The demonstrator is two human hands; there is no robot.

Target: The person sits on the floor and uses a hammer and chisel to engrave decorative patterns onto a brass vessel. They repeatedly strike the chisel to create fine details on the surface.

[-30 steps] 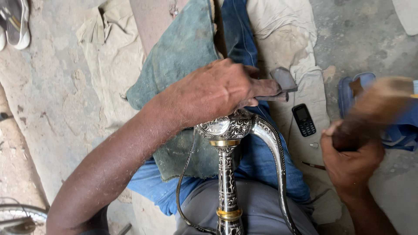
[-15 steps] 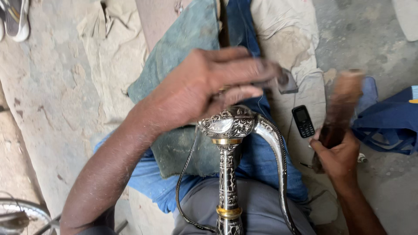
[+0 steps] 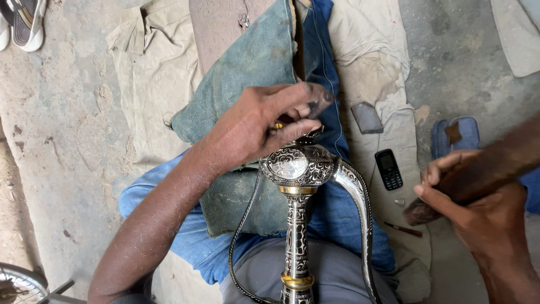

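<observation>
- Over the lap, at the middle of the head view, an ornate metal vessel [image 3: 297, 164] is stood upright between the knees; its engraved silver-and-black bulb sits on a patterned stem [image 3: 297, 236] with brass bands.
- A curved spout [image 3: 360, 214] is seen branching from the bulb's right side and sweeping down toward the lap.
- The left hand [image 3: 256, 126] is laid over the top of the vessel, fingers curled and pinched on a small dark piece at the crown; what exactly is pinched cannot be told, since the fingertips blur.
- The right hand [image 3: 478, 219] is held well apart to the right, clenched on a dark wooden tool [image 3: 478, 174] that is raised clear of the vessel and blurred.
- Progress, as a judgement: the bulb, stem and spout already appear fully patterned and joined, so the main body looks finished; work seems confined to the top fitting, which is not yet seen settled.
- A worn green cloth [image 3: 247, 67] is draped over blue jeans [image 3: 320, 62] under the work.
- A small black phone [image 3: 388, 169], a grey wedge-shaped block [image 3: 367, 117] and a thin dark stick [image 3: 403, 229] lie on pale sacking [image 3: 371, 50] to the right, none touched.
- A sandal [image 3: 25, 22] lies at upper left on the concrete floor [image 3: 50, 146]; a wheel rim [image 3: 17, 281] shows at lower left.
</observation>
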